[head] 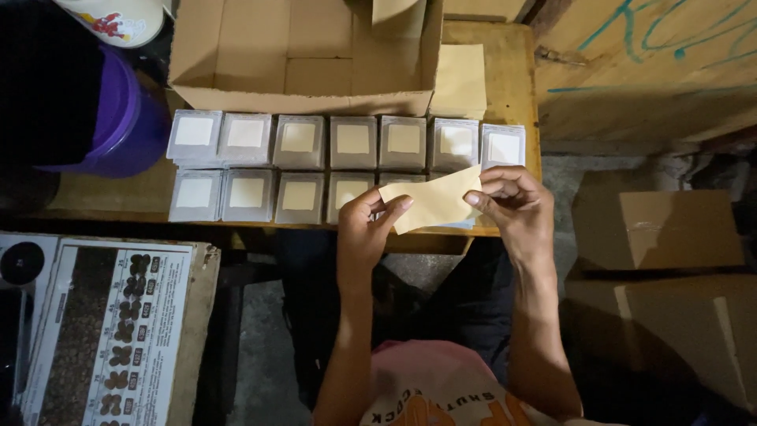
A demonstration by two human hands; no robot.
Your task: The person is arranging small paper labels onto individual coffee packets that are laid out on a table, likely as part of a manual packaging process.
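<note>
Pinching a pale yellow paper slip (432, 201) at both ends, the person's two hands are holding it flat in the air just above the near edge of the wooden bench (516, 95). The left hand (364, 229) is closing thumb and forefinger on the slip's left end, fingers otherwise curled in. The right hand (512, 201) is gripping the right end, its fingertips (473, 199) pressing on the top face and its thumb hidden behind the paper.

The slip is hanging between the two hands, tilted, right corner higher, over the right end of the near row of small grey packets (300, 196). As a judgement, the thin paper could crease or slip free if either pinch tightens unevenly, and a drop here could land it on the packets or off the near edge to the floor.

A second row of packets (352, 142) is lying behind the first. Beyond it, an open cardboard box (307, 55) is sitting at the far edge, with a stack of yellow slips (461, 79) at the far right corner. A purple bucket (126, 118) is standing at the left end.
</note>
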